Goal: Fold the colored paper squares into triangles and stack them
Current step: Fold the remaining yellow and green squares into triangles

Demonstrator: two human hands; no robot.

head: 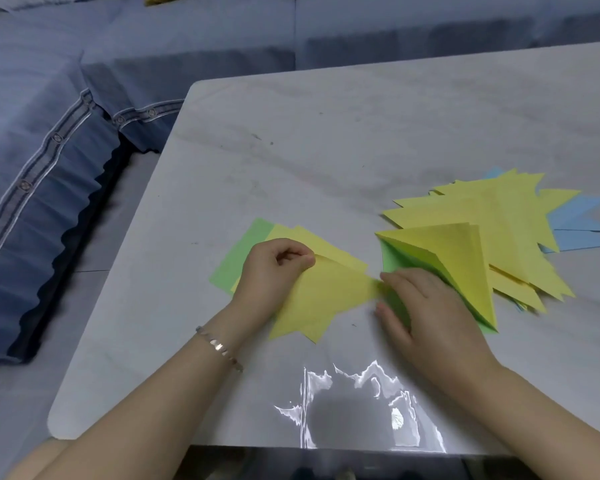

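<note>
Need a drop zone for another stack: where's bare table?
Bare: the far half of the table, behind all the paper; also the strip between its left edge and the green square. Crowded: triangle pile at right, left hand and right hand at the yellow sheet mid-table, clear plastic sleeve at the near edge.
</note>
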